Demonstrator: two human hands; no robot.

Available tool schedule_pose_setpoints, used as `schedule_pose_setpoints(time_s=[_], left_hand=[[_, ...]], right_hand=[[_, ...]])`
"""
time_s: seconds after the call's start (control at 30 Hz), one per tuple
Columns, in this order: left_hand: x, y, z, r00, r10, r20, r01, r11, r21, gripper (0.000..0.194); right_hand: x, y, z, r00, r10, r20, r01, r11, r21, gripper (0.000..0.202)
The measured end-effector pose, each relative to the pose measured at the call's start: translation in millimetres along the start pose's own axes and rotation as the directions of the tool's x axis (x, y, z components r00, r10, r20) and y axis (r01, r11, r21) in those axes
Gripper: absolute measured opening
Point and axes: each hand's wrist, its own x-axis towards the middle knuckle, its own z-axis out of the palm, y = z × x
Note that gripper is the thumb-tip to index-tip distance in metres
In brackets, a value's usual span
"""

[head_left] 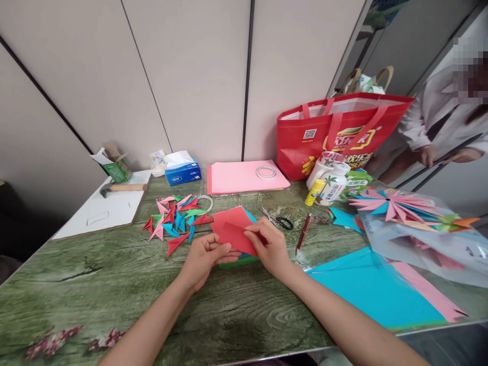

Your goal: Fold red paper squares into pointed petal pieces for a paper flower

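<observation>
A red paper sheet is held in both hands over a stack of colored paper, whose blue and green edges show. My left hand grips the sheet's lower left, thumb on top and fingers beneath. My right hand pinches its right side between thumb and fingers. Left of the sheet lies a pile of folded red, pink, blue and green paper pieces. Black-handled scissors and a dark red pen lie to the right.
Pink paper with a tape roll, a tissue box, a hammer on a white board, a glue stick, white bottles, a red bag, blue paper and paper stars surround the hands. A person shows at right.
</observation>
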Motion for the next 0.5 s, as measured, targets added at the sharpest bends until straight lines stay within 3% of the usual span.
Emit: schedule_pose_setpoints(time_s=[0.33,0.5], left_hand=[[1.5,1.2,-6.2,0.997,0.073,-0.028,-0.072,0.997,0.032,0.025],[-1.5,7.4,-4.8,0.983,0.145,0.116,-0.154,0.985,0.073,0.059]], right_hand=[[2.1,0.4,-1.4,0.995,0.089,0.033,-0.09,0.996,0.019,0.012],[6.4,1.9,-2.2,0.976,0.177,0.125,-0.184,0.982,0.051,0.01]])
